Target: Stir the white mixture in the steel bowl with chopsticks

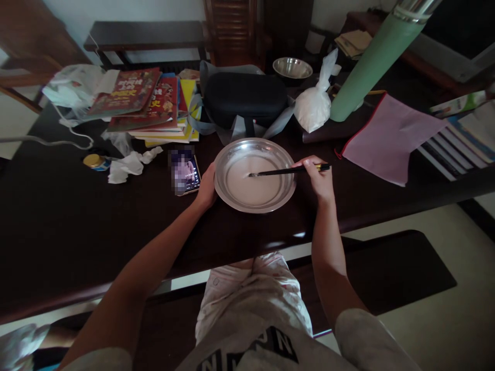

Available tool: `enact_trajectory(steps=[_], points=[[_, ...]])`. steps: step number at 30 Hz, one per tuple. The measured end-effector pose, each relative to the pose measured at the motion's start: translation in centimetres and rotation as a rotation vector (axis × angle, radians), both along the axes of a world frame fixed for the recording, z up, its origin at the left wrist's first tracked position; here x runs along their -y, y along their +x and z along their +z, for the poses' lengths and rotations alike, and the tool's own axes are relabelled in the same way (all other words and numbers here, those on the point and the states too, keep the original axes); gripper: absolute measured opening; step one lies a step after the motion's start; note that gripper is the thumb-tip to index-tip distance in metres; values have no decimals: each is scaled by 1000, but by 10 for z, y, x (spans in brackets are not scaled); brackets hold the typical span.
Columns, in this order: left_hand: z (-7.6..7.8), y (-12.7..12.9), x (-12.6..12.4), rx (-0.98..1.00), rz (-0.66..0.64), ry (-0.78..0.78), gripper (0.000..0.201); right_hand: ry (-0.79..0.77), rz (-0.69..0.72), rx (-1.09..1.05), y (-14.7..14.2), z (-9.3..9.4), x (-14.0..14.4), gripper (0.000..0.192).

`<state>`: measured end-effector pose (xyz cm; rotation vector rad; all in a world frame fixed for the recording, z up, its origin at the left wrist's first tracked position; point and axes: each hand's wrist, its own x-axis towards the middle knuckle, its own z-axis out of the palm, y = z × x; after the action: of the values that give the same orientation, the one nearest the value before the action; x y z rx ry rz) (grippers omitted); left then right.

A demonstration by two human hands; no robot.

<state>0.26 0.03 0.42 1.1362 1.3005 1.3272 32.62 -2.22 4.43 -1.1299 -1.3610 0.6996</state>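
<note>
A wide metal bowl point(255, 209) stands on the dark table in front of me, with a pale, milky liquid point(251, 191) in it. My left hand point(209, 185) is closed against the bowl's left side, its fingers partly hidden by the rim. In my right hand point(320, 180) I grip black chopsticks point(278, 171), held almost level across the bowl's right rim. Their tips dip into the liquid near the middle. Close to my left hand lies a lit phone point(189, 172), its screen partly blurred.
Behind the bowl sits a black case point(245, 98) with grey straps. Stacked books point(154, 108), crumpled tissue point(129, 166) and a small jar point(96, 162) lie left. A tied bag of white powder point(312, 109), a green flask point(373, 67) and a pink mesh pouch point(390, 139) are right.
</note>
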Motion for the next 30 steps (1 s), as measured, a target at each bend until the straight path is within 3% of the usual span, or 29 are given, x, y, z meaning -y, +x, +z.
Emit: enact_trajectory(steps=[3, 8, 13, 19, 24, 30], points=[[2, -2, 1, -34, -2, 10, 23, 22, -65, -69, 1, -1, -1, 51], [5, -3, 3, -51, -11, 11, 26, -12, 21, 12, 0, -1, -1, 53], [-5, -2, -2, -25, -6, 30, 25, -5, -81, -52, 2, -1, 0, 55], [-5, -3, -2, -14, 0, 23, 31, -22, 23, 47, 0, 1, 0, 55], [-3, -4, 0, 10, 10, -21, 30, -4, -82, -33, 1, 1, 0, 56], [-11, -5, -3, -14, -20, 4, 32, -18, 21, 23, 1, 0, 0, 53]])
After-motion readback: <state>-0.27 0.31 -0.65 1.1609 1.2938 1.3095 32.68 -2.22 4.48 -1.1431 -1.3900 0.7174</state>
